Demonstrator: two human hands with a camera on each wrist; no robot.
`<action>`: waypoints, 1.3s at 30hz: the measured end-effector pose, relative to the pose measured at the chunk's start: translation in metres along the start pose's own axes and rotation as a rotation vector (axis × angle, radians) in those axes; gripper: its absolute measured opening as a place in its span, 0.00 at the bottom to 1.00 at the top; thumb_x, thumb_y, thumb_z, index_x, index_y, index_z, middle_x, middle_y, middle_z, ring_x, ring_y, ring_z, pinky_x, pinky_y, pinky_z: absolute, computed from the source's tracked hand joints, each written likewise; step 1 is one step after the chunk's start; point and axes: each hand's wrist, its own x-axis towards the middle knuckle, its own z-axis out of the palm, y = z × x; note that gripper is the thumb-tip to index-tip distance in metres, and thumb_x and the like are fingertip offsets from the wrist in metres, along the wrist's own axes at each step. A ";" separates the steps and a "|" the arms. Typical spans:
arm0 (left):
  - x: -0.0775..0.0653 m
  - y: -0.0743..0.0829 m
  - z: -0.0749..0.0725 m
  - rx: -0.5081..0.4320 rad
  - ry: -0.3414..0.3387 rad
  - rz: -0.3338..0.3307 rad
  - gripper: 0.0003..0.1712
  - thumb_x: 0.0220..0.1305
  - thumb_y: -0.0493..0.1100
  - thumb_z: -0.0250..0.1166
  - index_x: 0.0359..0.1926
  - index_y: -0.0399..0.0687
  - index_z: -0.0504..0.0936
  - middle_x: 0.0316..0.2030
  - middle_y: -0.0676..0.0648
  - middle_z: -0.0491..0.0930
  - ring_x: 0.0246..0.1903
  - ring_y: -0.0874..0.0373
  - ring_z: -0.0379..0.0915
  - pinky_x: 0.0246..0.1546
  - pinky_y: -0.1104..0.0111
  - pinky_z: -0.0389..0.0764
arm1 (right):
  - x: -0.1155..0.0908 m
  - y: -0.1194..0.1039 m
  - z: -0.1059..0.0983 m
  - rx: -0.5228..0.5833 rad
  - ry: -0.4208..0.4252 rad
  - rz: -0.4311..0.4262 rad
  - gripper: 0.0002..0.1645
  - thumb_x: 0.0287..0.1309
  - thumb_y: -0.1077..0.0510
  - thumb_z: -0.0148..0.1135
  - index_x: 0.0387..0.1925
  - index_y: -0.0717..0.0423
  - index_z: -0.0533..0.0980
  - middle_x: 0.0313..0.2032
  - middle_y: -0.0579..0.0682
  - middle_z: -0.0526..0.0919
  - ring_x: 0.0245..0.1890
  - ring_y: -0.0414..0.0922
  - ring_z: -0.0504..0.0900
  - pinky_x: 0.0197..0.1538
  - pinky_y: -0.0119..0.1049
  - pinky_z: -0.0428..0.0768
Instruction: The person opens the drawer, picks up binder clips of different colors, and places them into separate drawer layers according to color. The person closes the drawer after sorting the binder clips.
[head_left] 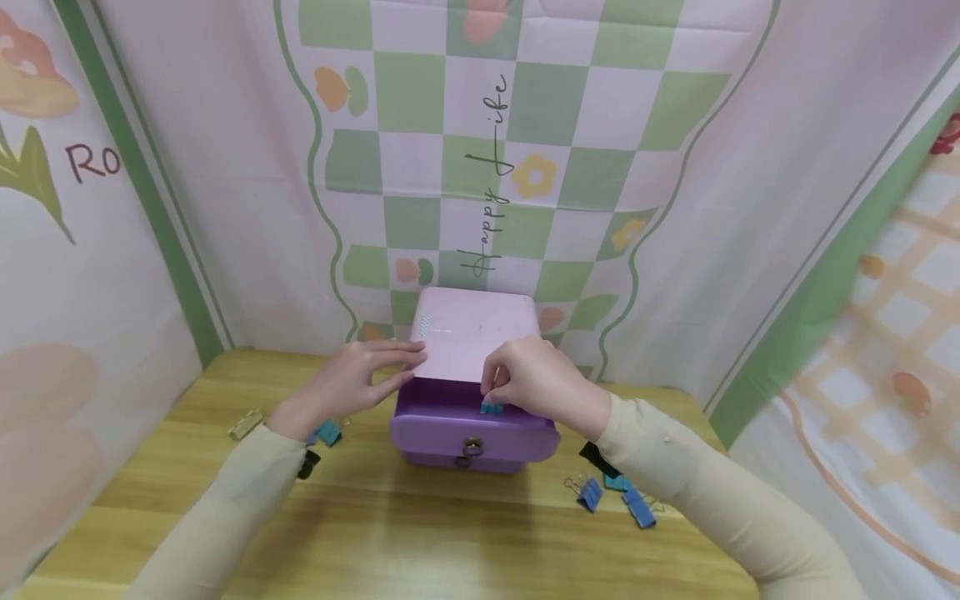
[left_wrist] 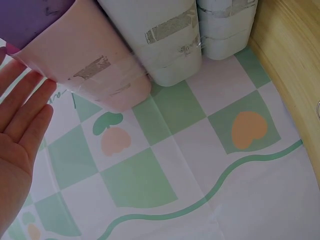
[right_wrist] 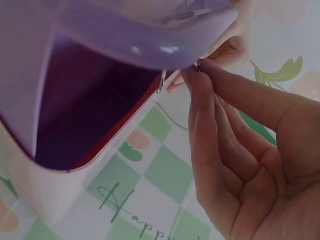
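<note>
A small chest with a pink top stands at the back of the wooden table, its upper purple drawer pulled out. My right hand is over that drawer, pinching a teal binder clip between thumb and fingertips. The right wrist view shows the pinching hand close up, with a bit of metal at its fingertips; the clip's body is hidden there. My left hand has its fingers fairly straight, touching the chest's left side near the top. In the left wrist view, these fingertips meet the pink casing.
On the table's right lie blue binder clips and a teal one, partly behind the right sleeve. A yellow clip and another teal clip lie left. A lower drawer sits beneath. Printed cloth hangs behind.
</note>
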 end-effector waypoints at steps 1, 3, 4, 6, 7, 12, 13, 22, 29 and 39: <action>0.000 0.000 0.000 0.000 0.000 0.000 0.16 0.65 0.47 0.61 0.53 0.52 0.81 0.57 0.50 0.77 0.55 0.54 0.76 0.54 0.62 0.79 | 0.002 -0.001 0.000 -0.011 -0.008 -0.010 0.08 0.44 0.58 0.74 0.19 0.44 0.81 0.17 0.36 0.81 0.19 0.32 0.76 0.27 0.29 0.76; 0.000 0.000 -0.001 0.003 0.001 -0.001 0.16 0.65 0.47 0.61 0.53 0.52 0.81 0.57 0.51 0.77 0.54 0.55 0.77 0.53 0.63 0.79 | 0.005 -0.002 0.001 -0.030 -0.025 -0.035 0.08 0.44 0.59 0.74 0.19 0.45 0.81 0.17 0.37 0.81 0.19 0.32 0.75 0.27 0.28 0.75; 0.000 0.001 -0.001 0.005 0.001 0.002 0.16 0.65 0.47 0.61 0.53 0.52 0.81 0.57 0.51 0.77 0.54 0.55 0.77 0.53 0.63 0.79 | 0.006 -0.003 0.001 -0.041 -0.033 -0.051 0.08 0.44 0.60 0.73 0.19 0.46 0.82 0.17 0.38 0.82 0.19 0.32 0.75 0.27 0.28 0.76; 0.000 0.001 -0.001 0.015 0.001 0.006 0.16 0.66 0.47 0.61 0.53 0.52 0.81 0.57 0.51 0.77 0.54 0.54 0.77 0.53 0.62 0.80 | 0.009 -0.003 0.001 -0.063 -0.053 -0.074 0.07 0.42 0.62 0.72 0.18 0.47 0.82 0.17 0.39 0.82 0.19 0.31 0.75 0.28 0.27 0.75; 0.000 0.001 -0.002 0.017 0.000 0.006 0.16 0.65 0.47 0.61 0.53 0.52 0.81 0.57 0.51 0.77 0.54 0.54 0.77 0.53 0.62 0.80 | 0.010 -0.004 0.001 -0.072 -0.066 -0.078 0.07 0.42 0.63 0.72 0.18 0.48 0.82 0.17 0.39 0.82 0.19 0.31 0.76 0.29 0.27 0.75; 0.000 0.002 -0.002 0.018 0.003 0.002 0.16 0.65 0.47 0.61 0.53 0.52 0.81 0.57 0.51 0.77 0.54 0.54 0.77 0.53 0.62 0.80 | 0.017 -0.003 0.002 -0.100 -0.123 -0.079 0.08 0.38 0.65 0.71 0.17 0.48 0.83 0.16 0.39 0.82 0.20 0.32 0.76 0.29 0.27 0.76; 0.000 0.002 -0.002 0.017 0.003 -0.001 0.16 0.65 0.47 0.61 0.53 0.52 0.81 0.57 0.51 0.77 0.54 0.54 0.77 0.53 0.62 0.80 | 0.018 -0.003 0.003 -0.103 -0.131 -0.078 0.08 0.38 0.65 0.72 0.17 0.48 0.83 0.16 0.39 0.82 0.20 0.33 0.76 0.29 0.27 0.76; 0.000 0.002 -0.002 0.008 -0.004 -0.007 0.16 0.65 0.47 0.61 0.53 0.52 0.81 0.58 0.50 0.77 0.53 0.54 0.77 0.53 0.62 0.80 | 0.029 -0.004 0.008 -0.167 -0.157 -0.004 0.09 0.36 0.61 0.75 0.15 0.44 0.83 0.15 0.36 0.81 0.23 0.37 0.77 0.28 0.31 0.77; 0.001 0.001 -0.002 0.016 0.001 0.000 0.16 0.65 0.47 0.61 0.53 0.52 0.81 0.57 0.51 0.78 0.53 0.54 0.78 0.52 0.63 0.80 | 0.032 -0.006 0.012 -0.193 -0.170 0.046 0.09 0.36 0.60 0.75 0.15 0.41 0.83 0.19 0.35 0.82 0.27 0.39 0.78 0.26 0.34 0.76; 0.000 0.001 -0.002 0.003 -0.004 0.000 0.16 0.65 0.46 0.61 0.53 0.52 0.81 0.57 0.50 0.77 0.54 0.54 0.77 0.53 0.62 0.79 | 0.032 -0.007 0.011 -0.207 -0.185 0.067 0.10 0.37 0.59 0.75 0.15 0.40 0.82 0.16 0.34 0.80 0.26 0.39 0.78 0.26 0.35 0.76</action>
